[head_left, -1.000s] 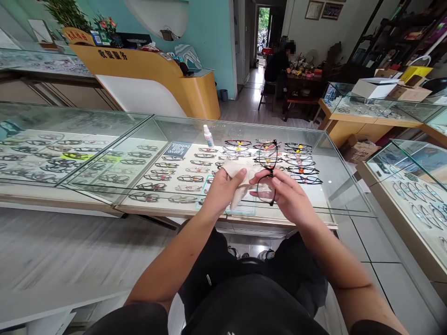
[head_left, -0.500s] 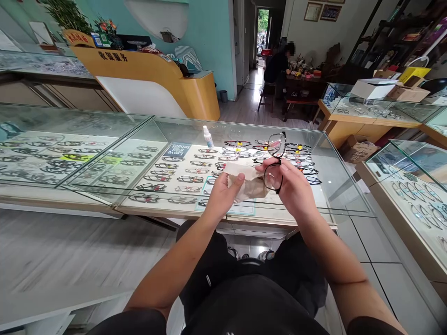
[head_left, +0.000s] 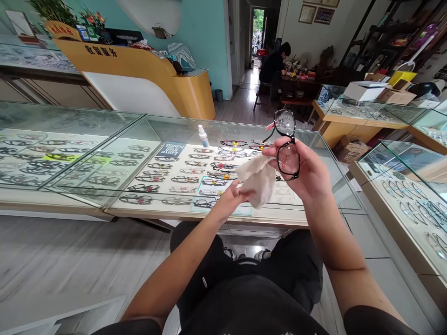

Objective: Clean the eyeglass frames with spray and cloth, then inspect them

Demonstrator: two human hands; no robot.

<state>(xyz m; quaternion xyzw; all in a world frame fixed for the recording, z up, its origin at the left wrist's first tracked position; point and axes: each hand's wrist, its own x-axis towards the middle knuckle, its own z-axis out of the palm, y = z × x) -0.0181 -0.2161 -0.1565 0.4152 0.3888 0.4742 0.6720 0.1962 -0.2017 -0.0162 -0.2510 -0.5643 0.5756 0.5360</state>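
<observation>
My right hand is closed on a pair of black-framed eyeglasses, held upright on their side above the glass counter. Small droplets speckle both lenses. A red tag shows by one temple arm. Pinched in my left hand is a pale cloth, which hangs down just left of the glasses; its upper corner reaches the right fingers. On the counter behind them stands a white spray bottle with a blue label.
Rows of eyeglass frames lie inside the glass display case. Another case stands at right, with cardboard boxes behind it. A wooden cashier desk is beyond, and a person sits at a table at the back.
The glasses have moved right and up in my right hand, turning their lenses more toward me. My left hand has lowered slightly, and the cloth now hangs more unfolded.
</observation>
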